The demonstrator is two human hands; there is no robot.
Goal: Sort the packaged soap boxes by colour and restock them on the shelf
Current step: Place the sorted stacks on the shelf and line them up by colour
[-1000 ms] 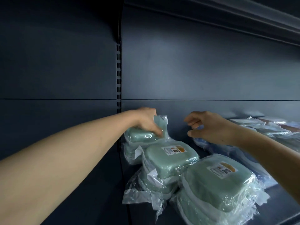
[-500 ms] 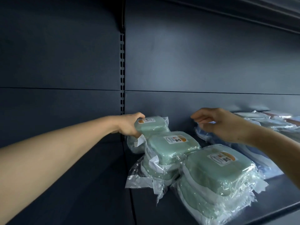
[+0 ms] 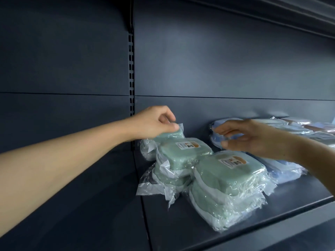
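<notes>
Two hands work at the shelf (image 3: 208, 223): the left hand (image 3: 155, 122), at centre frame, pinches the clear wrapper of the rearmost green soap box (image 3: 169, 135) from above, fingers curled on its top back edge. That box sits against the back panel, behind two more green stacks (image 3: 224, 176) running toward the lower right. The right hand (image 3: 253, 136), fingers loosely spread and holding nothing, hovers just over the blue soap boxes (image 3: 282, 171) right of centre, so it is the nearer hand for those.
</notes>
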